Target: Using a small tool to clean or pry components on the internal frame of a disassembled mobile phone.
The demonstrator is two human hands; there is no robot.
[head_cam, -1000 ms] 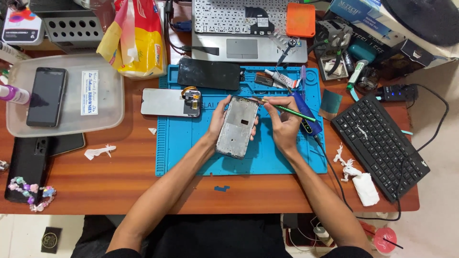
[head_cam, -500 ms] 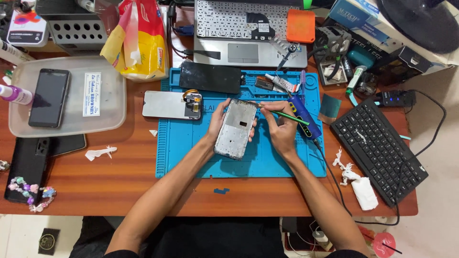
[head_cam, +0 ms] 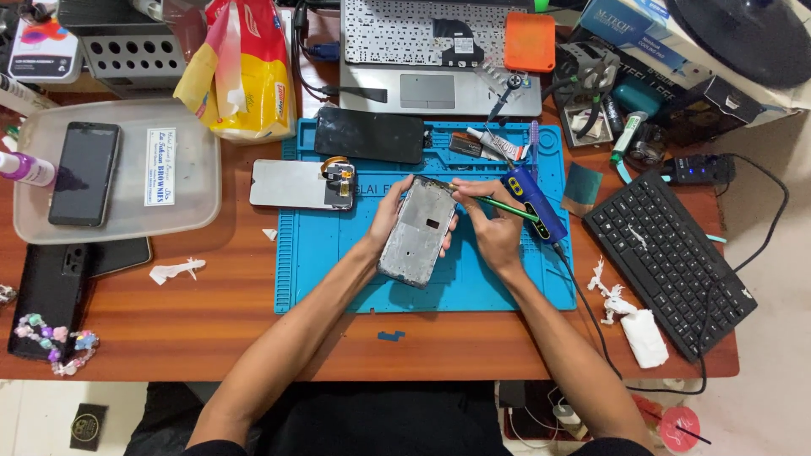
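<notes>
My left hand grips a silver phone frame, tilted up over the blue work mat. My right hand holds a thin green-handled tool, its tip touching the frame's top right corner. A blue device with a cable lies just right of my right hand. A grey phone back panel with a small part on it lies left of the frame. A black phone screen rests at the mat's far edge.
A laptop sits behind the mat. A black keyboard lies at the right. At the left a clear tray holds a dark phone. A yellow bag, a black case and paper scraps are around.
Both hands and the frame stay in about the same place on the mat. The tool tip remains at the frame's top corner.
</notes>
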